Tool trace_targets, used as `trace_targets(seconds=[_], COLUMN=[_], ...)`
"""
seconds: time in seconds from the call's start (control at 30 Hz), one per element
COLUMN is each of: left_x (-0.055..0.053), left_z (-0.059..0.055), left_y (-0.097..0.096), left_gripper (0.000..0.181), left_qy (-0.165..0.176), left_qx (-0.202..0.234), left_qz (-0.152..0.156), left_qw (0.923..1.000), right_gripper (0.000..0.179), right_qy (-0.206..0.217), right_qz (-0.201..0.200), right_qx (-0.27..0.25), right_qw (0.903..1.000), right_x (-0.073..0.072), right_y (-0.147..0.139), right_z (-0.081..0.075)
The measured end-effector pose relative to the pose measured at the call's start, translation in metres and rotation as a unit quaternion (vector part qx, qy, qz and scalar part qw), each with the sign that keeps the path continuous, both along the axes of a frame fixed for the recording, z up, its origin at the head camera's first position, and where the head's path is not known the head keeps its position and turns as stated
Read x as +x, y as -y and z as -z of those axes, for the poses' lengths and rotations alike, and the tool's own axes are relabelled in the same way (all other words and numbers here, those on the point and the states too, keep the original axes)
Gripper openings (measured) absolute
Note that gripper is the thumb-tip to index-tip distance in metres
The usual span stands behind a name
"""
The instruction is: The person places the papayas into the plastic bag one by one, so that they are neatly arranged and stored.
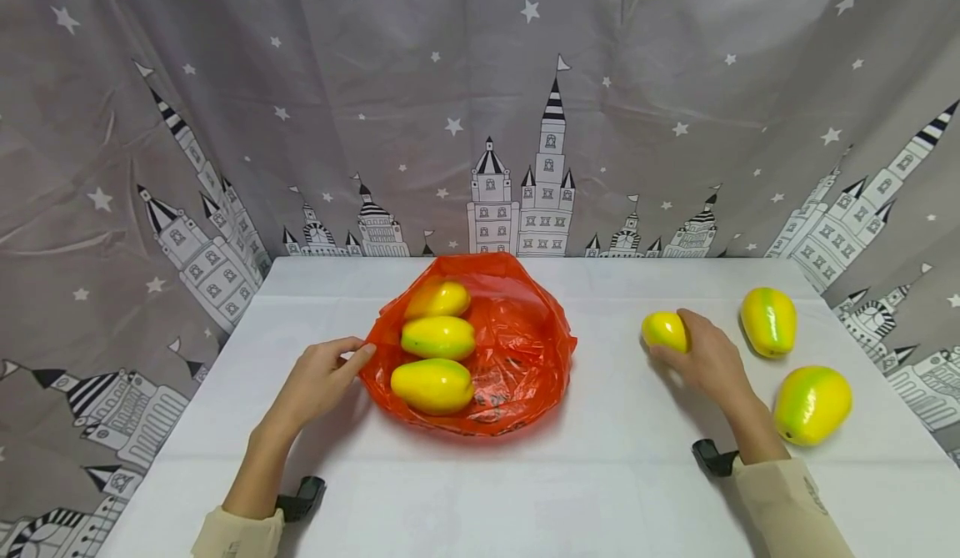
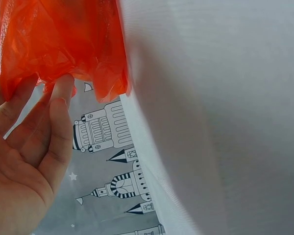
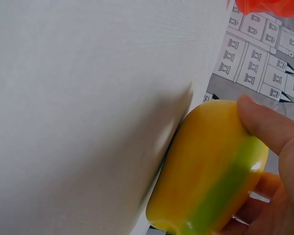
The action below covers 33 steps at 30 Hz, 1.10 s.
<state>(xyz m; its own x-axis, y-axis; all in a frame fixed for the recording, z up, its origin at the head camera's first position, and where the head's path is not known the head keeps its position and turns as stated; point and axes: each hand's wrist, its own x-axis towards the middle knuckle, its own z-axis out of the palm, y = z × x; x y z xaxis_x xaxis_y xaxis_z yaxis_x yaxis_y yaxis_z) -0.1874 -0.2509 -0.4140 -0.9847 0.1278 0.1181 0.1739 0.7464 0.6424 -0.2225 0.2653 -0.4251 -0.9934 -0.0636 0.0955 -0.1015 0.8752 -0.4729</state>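
Observation:
A red plastic bag lies with its mouth spread wide on the table, and three yellow-green papayas are inside its left half. My left hand pinches the bag's left rim between thumb and fingers. In the left wrist view the bag's edge hangs at the fingertips. To the right of the bag, my right hand grips another papaya low at the table. The right wrist view shows this papaya with a green stripe, thumb on one side and fingers on the other, partly hidden.
Two more papayas stand on the right: one farther back, one nearer beside my right forearm. A white cloth covers the table. Behind it hangs a grey curtain printed with castles and stars.

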Motion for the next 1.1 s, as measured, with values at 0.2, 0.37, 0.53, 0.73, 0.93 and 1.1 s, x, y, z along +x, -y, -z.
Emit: trace_targets(seconds=[0.2, 0.37, 0.53, 0.73, 0.93, 1.1], left_x=[0.001, 0.001, 0.0008, 0.0012, -0.0001, 0.0002], left_z=[-0.0012, -0.0019, -0.0019, -0.0015, -0.0018, -0.0018], left_y=[-0.0019, -0.0025, -0.0022, -0.002, -0.0015, -0.0013], left_gripper=[0.039, 0.039, 0.04, 0.042, 0.039, 0.038], left_qy=[0.007, 0.008, 0.011, 0.016, 0.009, 0.007], left_qx=[0.002, 0.002, 0.001, -0.001, -0.001, 0.0], left_qz=[0.0, 0.0, -0.002, -0.002, 0.0, 0.002], left_qw=[1.0, 1.0, 0.9999, 0.9999, 1.0, 1.0], right_gripper=[0.078, 0.076, 0.076, 0.077, 0.078, 0.078], right_qy=[0.002, -0.004, 0.003, 0.007, -0.005, -0.015], right_qz=[-0.007, -0.009, -0.011, -0.009, 0.001, 0.0], right_qx=[0.004, 0.002, 0.002, 0.002, 0.004, 0.001], right_qw=[1.0, 0.9999, 0.9999, 0.9999, 1.0, 0.9999], right_x=[0.0006, 0.0025, 0.0049, 0.0064, 0.0068, 0.0066], right_y=[-0.0022, -0.0009, 0.0025, 0.0048, 0.0028, 0.0026], right_z=[0.0026, 0.002, -0.0013, -0.003, -0.0009, 0.0])
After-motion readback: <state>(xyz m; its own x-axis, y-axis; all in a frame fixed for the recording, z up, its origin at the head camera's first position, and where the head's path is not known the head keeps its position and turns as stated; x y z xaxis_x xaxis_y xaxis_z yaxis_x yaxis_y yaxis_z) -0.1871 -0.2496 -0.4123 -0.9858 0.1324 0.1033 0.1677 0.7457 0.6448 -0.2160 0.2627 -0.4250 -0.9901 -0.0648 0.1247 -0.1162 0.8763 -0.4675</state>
